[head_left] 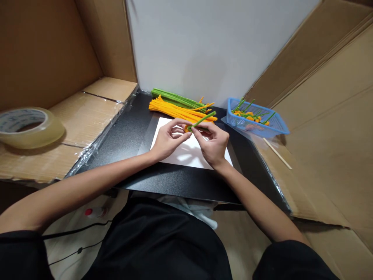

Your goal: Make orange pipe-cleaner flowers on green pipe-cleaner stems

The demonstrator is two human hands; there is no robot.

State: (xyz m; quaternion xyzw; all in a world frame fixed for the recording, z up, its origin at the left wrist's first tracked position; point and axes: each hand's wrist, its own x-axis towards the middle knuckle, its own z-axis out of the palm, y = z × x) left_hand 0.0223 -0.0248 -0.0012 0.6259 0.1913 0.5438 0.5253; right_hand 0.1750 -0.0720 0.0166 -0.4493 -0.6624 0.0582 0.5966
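Over a white sheet (190,157), my left hand (169,140) and my right hand (214,144) meet, thumbs and fingertips pinched together. Between them is a green pipe cleaner (205,118), its free end pointing up and right. At its lower end, a small orange pipe cleaner piece (187,128) shows beside the left fingertips, partly hidden by the fingers. Just behind my hands lies a bundle of orange pipe cleaners (175,110). A bundle of green pipe cleaners (171,97) sits behind that, against the wall.
A blue basket (253,129) at the right holds several orange pieces with green stems. A thin wooden stick (276,153) lies on the cardboard nearby. On the left cardboard ledge rests a large tape roll (54,130). Cardboard walls flank the black table (116,140).
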